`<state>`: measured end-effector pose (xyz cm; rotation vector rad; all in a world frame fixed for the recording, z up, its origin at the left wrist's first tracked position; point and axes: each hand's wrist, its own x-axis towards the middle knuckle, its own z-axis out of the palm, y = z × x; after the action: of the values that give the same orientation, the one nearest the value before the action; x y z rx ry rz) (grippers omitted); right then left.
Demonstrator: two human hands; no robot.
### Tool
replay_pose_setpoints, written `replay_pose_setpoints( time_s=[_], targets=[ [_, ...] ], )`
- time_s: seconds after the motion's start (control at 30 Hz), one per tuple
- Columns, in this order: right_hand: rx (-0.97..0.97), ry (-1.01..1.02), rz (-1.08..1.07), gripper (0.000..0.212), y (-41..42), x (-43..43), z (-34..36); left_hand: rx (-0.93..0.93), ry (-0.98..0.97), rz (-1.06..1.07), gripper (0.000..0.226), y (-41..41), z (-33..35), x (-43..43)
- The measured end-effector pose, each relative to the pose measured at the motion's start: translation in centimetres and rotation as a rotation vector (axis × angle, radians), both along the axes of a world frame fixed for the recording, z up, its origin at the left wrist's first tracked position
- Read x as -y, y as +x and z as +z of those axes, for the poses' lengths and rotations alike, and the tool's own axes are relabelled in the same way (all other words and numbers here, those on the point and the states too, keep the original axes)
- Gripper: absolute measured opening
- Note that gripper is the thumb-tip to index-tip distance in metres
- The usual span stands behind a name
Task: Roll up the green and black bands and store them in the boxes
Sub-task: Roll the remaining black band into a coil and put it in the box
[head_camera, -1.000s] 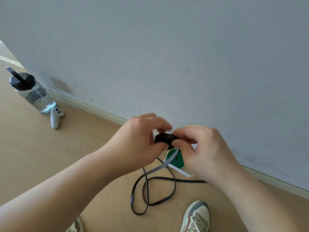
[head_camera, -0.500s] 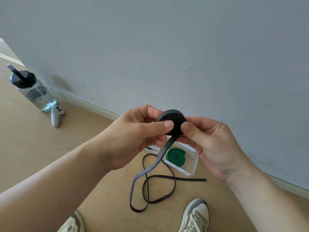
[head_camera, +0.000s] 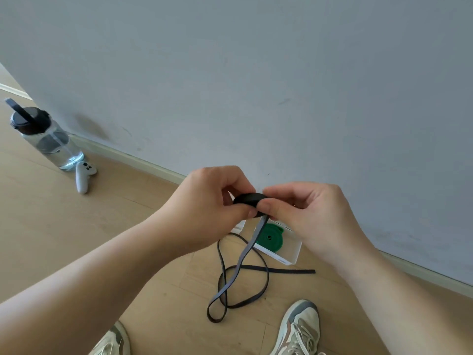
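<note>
In the head view, the rolling of the black band is judged to be the step in hand. The wound part of the black band is held in the air near the middle of the frame. It is pinched from its nine o'clock side by the curled fingers and thumb of the left hand, and from its three o'clock side by those of the right hand. The loose tail is seen hanging toward six o'clock down to the floor, where it is laid in loops with its free end pointing to three o'clock. The green band, already rolled, is seen in the white box on the floor, at five o'clock from the black roll. A corner of what may be a second box is glimpsed under the left hand, mostly hidden. For the next move, the roll would have to be turned on while the tail is fed in flat and taut, so that no twist from the loops is wound in and the coil is not let spring open.
</note>
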<state>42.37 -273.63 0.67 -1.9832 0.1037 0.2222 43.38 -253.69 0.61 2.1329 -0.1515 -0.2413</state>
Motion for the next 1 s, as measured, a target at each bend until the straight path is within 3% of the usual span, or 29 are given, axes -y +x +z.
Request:
replay_pose_setpoints(
  time_s=[0.17,0.37,0.43,0.53,0.63,0.7,0.77,0.83,1.0],
  targets=[
    [-0.125,0.447,-0.007,0.037,0.3,0.6,-0.1,-0.369,-0.594,0.037,0.019,0.0,0.8,-0.6],
    [-0.113,0.594,0.012,0.04,0.6,0.7,-0.4,-0.494,-1.033,0.121,0.017,-0.6,0.2,0.7],
    [-0.107,0.587,-0.028,0.038,0.5,0.7,-0.3,-0.487,-0.989,0.107,0.019,-0.8,0.1,1.1],
    [-0.096,0.444,-0.046,0.023,0.3,0.7,-0.2,-0.38,-0.625,0.087,0.021,-0.8,-0.1,0.9],
    [0.011,-0.108,0.095,0.019,0.3,0.8,-0.2,-0.092,-0.035,-0.007,0.019,-0.8,-0.5,0.5],
    [0.091,-0.293,0.189,0.02,0.0,-0.1,-0.1,0.085,0.168,-0.122,0.02,-0.9,-0.7,0.4],
    [0.136,-0.321,0.235,0.016,-0.2,-0.9,-0.3,0.122,0.217,-0.187,0.014,-0.9,-0.9,0.4],
    [0.047,-0.206,0.135,0.011,0.0,-0.8,-0.4,0.053,0.201,-0.126,0.011,-0.6,-0.5,0.1],
    [-0.117,0.257,0.065,0.015,0.3,0.2,0.0,-0.346,-0.322,0.056,0.023,-0.2,1.0,-0.6]
  ],
)
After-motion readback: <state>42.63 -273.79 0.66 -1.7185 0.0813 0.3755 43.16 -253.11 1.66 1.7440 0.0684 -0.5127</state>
